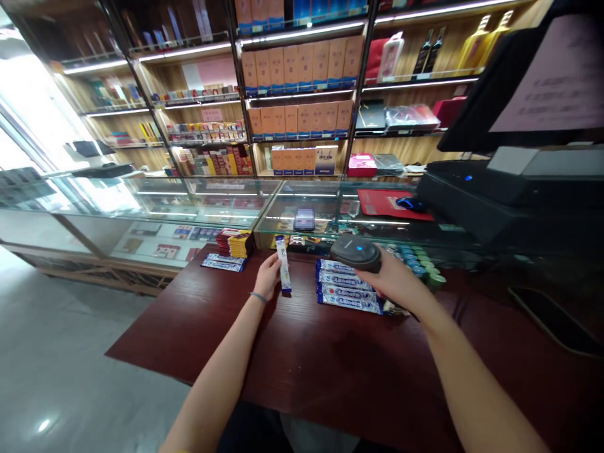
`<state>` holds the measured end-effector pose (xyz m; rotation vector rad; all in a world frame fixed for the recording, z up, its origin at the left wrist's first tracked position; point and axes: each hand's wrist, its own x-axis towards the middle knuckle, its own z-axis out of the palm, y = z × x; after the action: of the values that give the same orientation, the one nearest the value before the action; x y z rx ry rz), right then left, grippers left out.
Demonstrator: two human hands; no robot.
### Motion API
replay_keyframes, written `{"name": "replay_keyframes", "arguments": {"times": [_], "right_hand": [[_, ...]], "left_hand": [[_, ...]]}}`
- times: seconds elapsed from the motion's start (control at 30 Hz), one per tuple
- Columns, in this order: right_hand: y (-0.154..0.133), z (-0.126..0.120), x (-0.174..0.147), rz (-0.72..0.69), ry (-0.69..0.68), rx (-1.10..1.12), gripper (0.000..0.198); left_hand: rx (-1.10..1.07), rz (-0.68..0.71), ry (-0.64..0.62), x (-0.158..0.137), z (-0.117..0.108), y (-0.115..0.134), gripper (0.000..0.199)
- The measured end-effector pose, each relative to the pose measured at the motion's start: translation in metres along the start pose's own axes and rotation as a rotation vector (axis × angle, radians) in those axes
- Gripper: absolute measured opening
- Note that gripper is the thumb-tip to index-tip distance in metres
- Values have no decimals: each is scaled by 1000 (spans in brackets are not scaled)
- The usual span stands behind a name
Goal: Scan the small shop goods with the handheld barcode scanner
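My left hand (268,275) grips a slim blue-and-white packet (284,264) by its side, holding it upright just above the dark red-brown table (302,358). In my right hand (391,277) is a black handheld barcode scanner (356,250) with a small blue light on top. Beneath the scanner lies a row of similar blue-and-white packets (346,292), partly covered by it and my hand. A few more such packets (223,262) lie at the table's far left, beside a stack of red and yellow packs (234,242).
Green-lidded small containers (427,264) stand behind my right hand. A phone (552,318) lies at the right. Behind the table runs a glass display counter (226,217), bearing a red mat (377,204) and a mouse (410,204). A black monitor (509,82) looms at the upper right.
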<state>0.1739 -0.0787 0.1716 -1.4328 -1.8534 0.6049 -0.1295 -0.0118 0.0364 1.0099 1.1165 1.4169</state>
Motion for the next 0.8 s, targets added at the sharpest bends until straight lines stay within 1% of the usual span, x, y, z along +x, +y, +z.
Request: {"name": "replay_keyframes", "arguments": {"times": [0.03,0.07,0.13,0.2,0.27,0.37,0.47,0.57,0.7,0.8], "right_hand": [[0,8,0,-6,2,-67,53],[-1,15,1,17,-14,-133,57],[-3,31,-1,86,-52,-224,62],[-6,47,-3,67,-112,-234,64],[-11,60,-7,52,-173,-242,58],[-18,73,-12,65,-270,-280,59],[-24,77,-14,68,-315,-338,51],[-25,76,-12,81,-311,-324,49],[-23,72,-11,119,-271,-273,55],[-21,71,-10,88,-249,-229,56]], "left_hand": [[75,23,-35,2,-5,3,44],[166,55,-55,5,-10,5,41],[370,119,-53,8,-21,10,36],[537,148,-34,10,-30,13,34],[625,151,-41,9,-36,16,33],[665,145,-78,6,-38,19,33],[712,195,-116,1,-37,24,33],[767,233,-147,-1,-35,27,33],[732,139,-156,0,-35,25,38],[709,129,-127,2,-36,20,34]]}}
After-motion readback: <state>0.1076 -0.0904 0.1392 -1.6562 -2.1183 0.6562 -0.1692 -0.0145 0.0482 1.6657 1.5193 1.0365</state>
